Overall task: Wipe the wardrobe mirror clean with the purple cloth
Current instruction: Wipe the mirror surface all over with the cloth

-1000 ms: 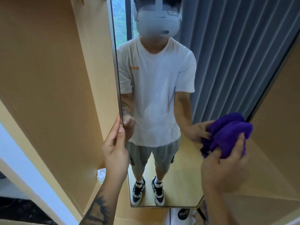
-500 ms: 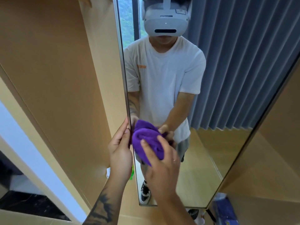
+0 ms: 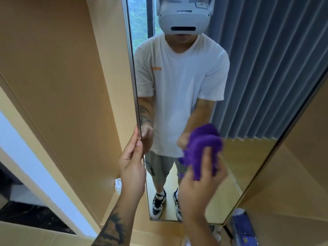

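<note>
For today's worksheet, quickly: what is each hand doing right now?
Left hand: fingers pinched on the mirror edge.
Right hand: closed on the purple cloth.

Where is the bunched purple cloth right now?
In the head view, the bunched purple cloth sits lower right of centre, gripped by the right hand against the mirror.

Tattooed left forearm (image 3: 113,226); white tee, grey shorts.

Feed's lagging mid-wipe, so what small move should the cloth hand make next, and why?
Probably sweep the purple cloth rightward across the mirror. The right hand presses it mid-glass, the left hand grips the mirror's left edge, and the right side lies beyond the cloth.
</note>
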